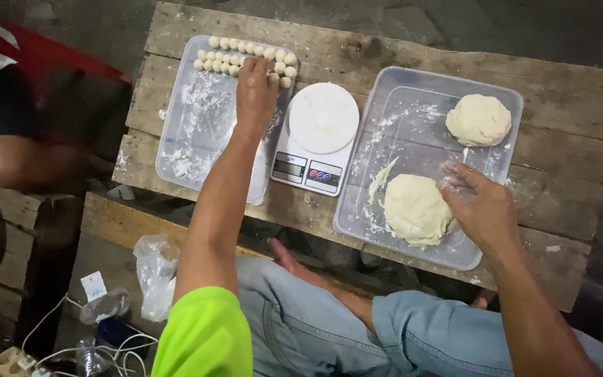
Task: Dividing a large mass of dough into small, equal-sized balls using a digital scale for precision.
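The left hand [255,89] reaches to the far end of the left tray [176,150], fingers curled down onto the rows of small dough balls [246,56]; whether a ball is pinched cannot be told. The balls sit packed in rows, which leaves the floured tray floor free. The right hand [479,206] hovers open, fingers spread and floured, beside the large dough lump [413,208] in the right tray [507,94]. A digital scale [317,136] stands between both trays, within equal reach
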